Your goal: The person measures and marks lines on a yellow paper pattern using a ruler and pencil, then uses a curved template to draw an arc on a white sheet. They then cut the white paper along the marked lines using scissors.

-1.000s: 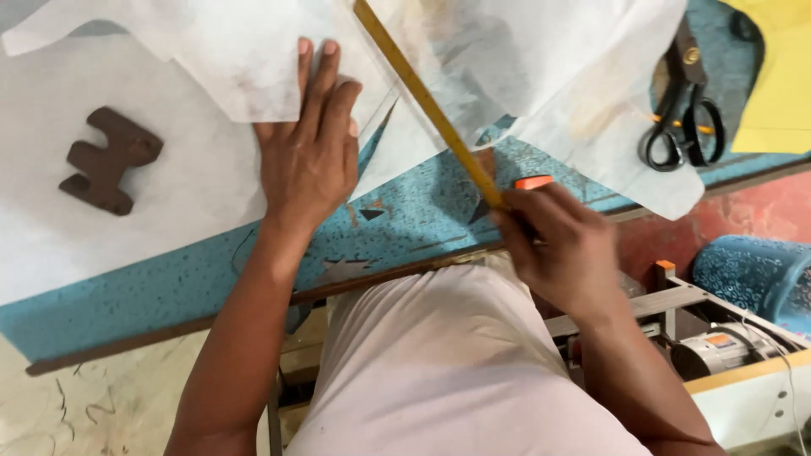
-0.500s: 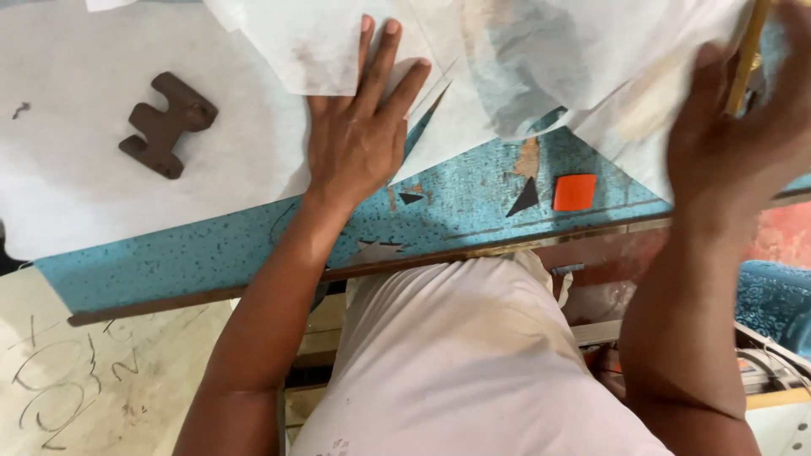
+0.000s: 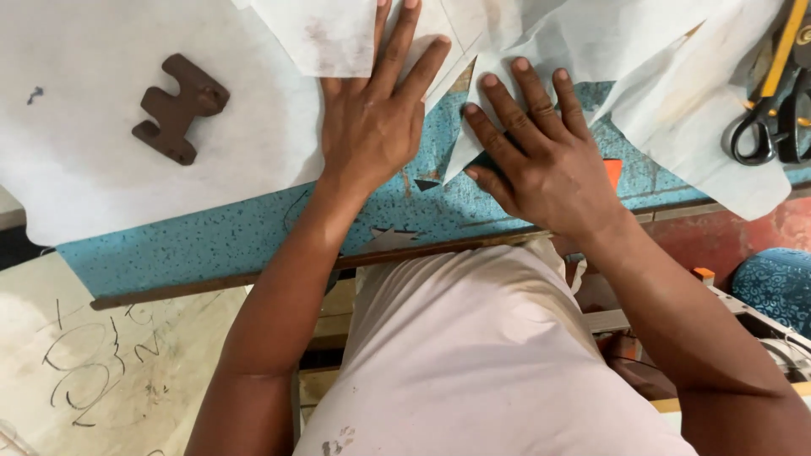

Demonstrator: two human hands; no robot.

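A: What is laid out, taken from the largest thing down?

B: A blue speckled table (image 3: 211, 241) is covered for the most part by white cloth (image 3: 84, 160), with several cut sheets overlapped toward the far right. A brown H-shaped block (image 3: 179, 107) is set on the cloth at the left, well apart from the hands. Scissors (image 3: 764, 127) are left at the right edge, beside a yellow ruler (image 3: 781, 46). An orange bit (image 3: 612, 169) is half hidden by the right hand.

A: And the 2 hands?

B: The left hand (image 3: 372, 127) is pressed flat on the cloth, fingers spread. The right hand (image 3: 541, 160) is laid flat on a pointed cloth corner at the near edge. Nothing is held in either grip; both are wide.

A: How far along is the work judged to be?

B: Some cutting seems done, since scraps and cut edges are seen. The sheets are only being flattened, with both tools set aside, so further marking or cutting is probably left.
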